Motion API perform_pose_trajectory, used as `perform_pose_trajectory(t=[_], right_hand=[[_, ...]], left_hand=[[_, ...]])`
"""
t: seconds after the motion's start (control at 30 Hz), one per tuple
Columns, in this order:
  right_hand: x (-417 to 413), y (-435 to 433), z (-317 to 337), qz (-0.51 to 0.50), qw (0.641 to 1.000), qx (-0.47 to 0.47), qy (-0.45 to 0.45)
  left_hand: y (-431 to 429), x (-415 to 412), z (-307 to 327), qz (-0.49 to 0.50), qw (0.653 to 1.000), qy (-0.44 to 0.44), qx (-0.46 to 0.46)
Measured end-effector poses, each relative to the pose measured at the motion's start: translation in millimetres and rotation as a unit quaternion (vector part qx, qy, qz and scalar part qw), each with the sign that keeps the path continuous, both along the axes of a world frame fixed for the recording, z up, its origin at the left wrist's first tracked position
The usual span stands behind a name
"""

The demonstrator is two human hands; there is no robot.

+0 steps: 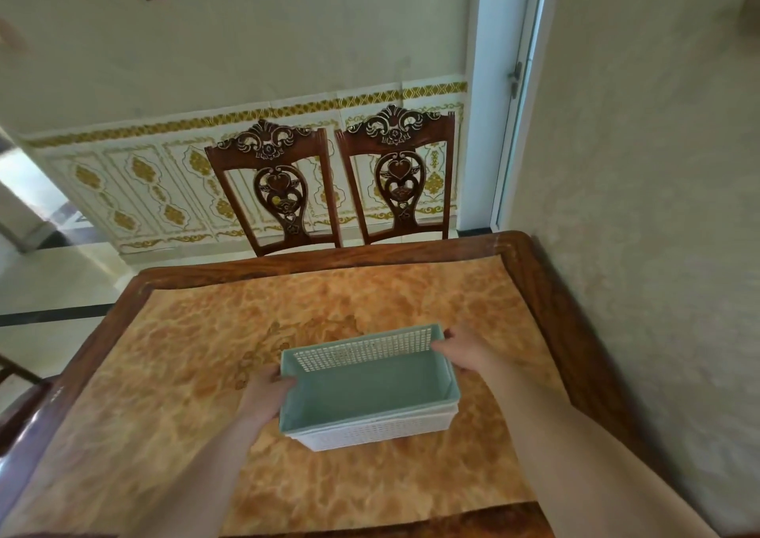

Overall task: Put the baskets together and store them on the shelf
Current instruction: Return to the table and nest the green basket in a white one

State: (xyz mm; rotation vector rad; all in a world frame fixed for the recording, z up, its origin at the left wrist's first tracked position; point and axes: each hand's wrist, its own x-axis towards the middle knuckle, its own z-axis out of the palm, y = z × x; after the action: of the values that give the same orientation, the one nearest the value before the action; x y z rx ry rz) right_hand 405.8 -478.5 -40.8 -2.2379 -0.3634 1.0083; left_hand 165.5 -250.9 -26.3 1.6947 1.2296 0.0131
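Observation:
A pale green plastic basket (366, 389) sits nested inside a white perforated basket (382, 428), whose lattice wall shows below the green rim. The stack is at the middle of the wooden table (172, 373), slightly right of centre. My left hand (265, 393) grips the stack's left end, thumb over the green rim. My right hand (464, 352) holds the far right corner, fingers curled over the rim. No shelf is in view.
Two carved wooden chairs (275, 192) (401, 176) stand pushed against the table's far edge. A textured wall (637, 208) runs close along the table's right side. A door frame (506, 106) is beyond the far right corner. Tiled floor lies to the left.

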Motion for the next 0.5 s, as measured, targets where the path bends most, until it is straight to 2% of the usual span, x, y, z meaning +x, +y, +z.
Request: perform_pose_trajectory(t=[0.23,0.33,0.5], right_hand=[[-1.3,1.1,-29.4,-0.003,0.997,-0.013,0.072],[-6.5,1.2,-33.2,-0.053,0.995,0.018,0.081],[-25.7,-10.4,-31.4,-0.08,0.986,0.034,0.141]], left_hand=[[-4.7,7.8,-20.8,0.007,0.998,0.053,-0.014],[-12.0,2.9,-24.0,0.036,0.998,0.045,-0.032],[-25.7,-9.3,-29.9,0.086,0.994,0.021,-0.067]])
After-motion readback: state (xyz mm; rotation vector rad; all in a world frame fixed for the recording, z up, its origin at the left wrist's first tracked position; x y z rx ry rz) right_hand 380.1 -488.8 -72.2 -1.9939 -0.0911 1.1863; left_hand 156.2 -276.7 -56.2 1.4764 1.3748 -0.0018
